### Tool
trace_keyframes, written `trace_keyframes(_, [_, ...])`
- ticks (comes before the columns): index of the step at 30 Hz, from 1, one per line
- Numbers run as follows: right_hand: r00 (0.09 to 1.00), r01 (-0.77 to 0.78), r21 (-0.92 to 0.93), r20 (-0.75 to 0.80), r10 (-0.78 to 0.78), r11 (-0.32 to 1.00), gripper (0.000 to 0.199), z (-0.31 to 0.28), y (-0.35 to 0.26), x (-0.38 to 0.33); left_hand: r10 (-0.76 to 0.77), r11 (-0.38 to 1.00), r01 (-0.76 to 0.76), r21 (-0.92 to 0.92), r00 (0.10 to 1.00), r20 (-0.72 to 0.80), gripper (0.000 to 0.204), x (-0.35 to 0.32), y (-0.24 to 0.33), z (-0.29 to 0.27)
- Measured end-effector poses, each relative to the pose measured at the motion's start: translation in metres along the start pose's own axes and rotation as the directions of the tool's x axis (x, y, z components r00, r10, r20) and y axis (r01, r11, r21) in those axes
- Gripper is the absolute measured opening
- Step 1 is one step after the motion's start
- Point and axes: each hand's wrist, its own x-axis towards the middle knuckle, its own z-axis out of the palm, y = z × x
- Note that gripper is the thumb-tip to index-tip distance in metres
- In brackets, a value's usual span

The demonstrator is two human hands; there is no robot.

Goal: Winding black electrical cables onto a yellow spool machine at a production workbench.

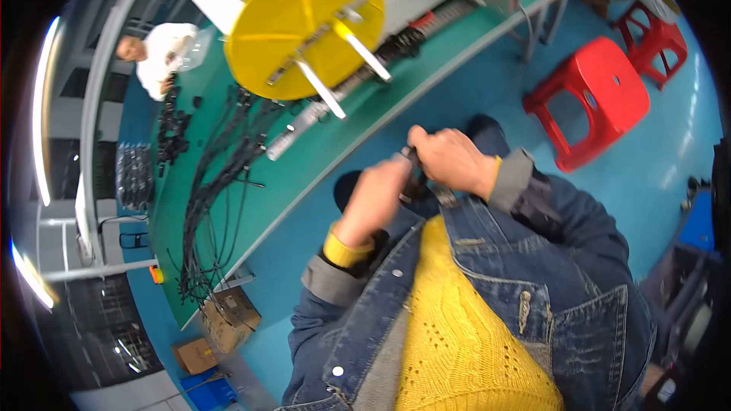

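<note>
My left hand (pixel 371 202), a little blurred, is closed with its fingers curled in. Just to its right and slightly farther off, my right hand (pixel 454 160) is closed too, its thumb bent on top. Between the two fists a small dark thing (pixel 412 158) shows, mostly hidden by the fingers; its kind cannot be made out. Both hands are held in front of my body, off the near edge of the green table (pixel 304 171). On that table lies a long bundle of black cables (pixel 205 194).
A machine with a big yellow disc (pixel 263 38) and white pegs stands on the table. Red plastic stools (pixel 609 91) are to the right. Cardboard boxes (pixel 228 320) sit on the floor at lower left. Across the table is another person in white (pixel 166 49).
</note>
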Motion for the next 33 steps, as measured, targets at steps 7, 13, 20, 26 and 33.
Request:
trace_keyframes(7, [0.999, -0.044, 0.225, 0.013, 0.042, 0.973, 0.021, 0.023, 0.003, 0.008, -0.277, 0.004, 0.309, -0.951, 0.914, 0.296, 0.055, 0.02, -0.009, 0.015])
trace_keyframes(13, [0.992, -0.048, 0.238, 0.128, 0.018, 0.97, 0.022, 0.029, 0.008, -0.001, -0.17, 0.264, 0.542, -0.798, 0.84, 0.515, 0.046, 0.012, -0.026, 0.006])
trace_keyframes(20, [0.907, 0.158, -0.005, 0.396, -0.143, 0.987, 0.019, 0.009, 0.006, 0.005, -0.175, 0.382, 0.667, -0.639, 0.732, 0.659, 0.031, 0.014, -0.03, 0.012])
trace_keyframes(26, [0.949, -0.231, 0.483, 0.304, 0.086, 0.845, 0.014, 0.026, 0.008, 0.007, -0.194, 0.54, 0.516, -0.664, 0.845, 0.499, 0.019, 0.015, -0.032, 0.014])
trace_keyframes(33, [0.923, -0.297, 0.449, 0.36, 0.133, 0.843, 0.012, 0.037, 0.011, 0.005, -0.247, 0.337, 0.656, -0.675, 0.754, 0.609, 0.01, 0.016, -0.03, 0.014])
